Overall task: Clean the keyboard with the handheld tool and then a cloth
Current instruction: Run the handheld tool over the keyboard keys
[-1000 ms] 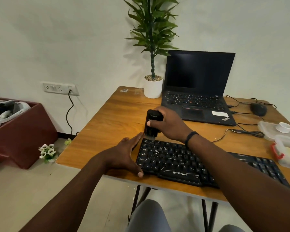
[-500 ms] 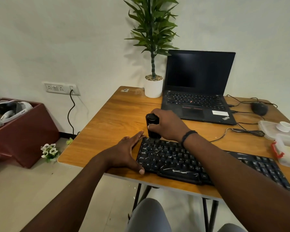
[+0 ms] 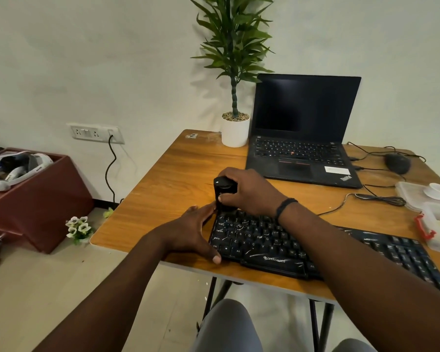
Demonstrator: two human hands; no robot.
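Note:
A black keyboard point(image 3: 277, 247) lies along the front edge of the wooden table point(image 3: 178, 179). My right hand point(image 3: 249, 191) grips a black handheld cleaning tool point(image 3: 224, 191), held upright with its lower end on the keyboard's far left corner. My left hand point(image 3: 191, 232) lies flat with straight fingers against the keyboard's left end, thumb at its front corner. No cloth is in view.
An open black laptop point(image 3: 302, 138) and a potted plant point(image 3: 235, 128) stand at the back of the table. A mouse point(image 3: 398, 162), cables and clear plastic containers point(image 3: 434, 212) sit at the right. A maroon box point(image 3: 33, 196) stands on the floor at left.
My right hand has lowered the tool and brought it upright onto the keyboard's far left corner. My left hand has stayed against the keyboard's left end.

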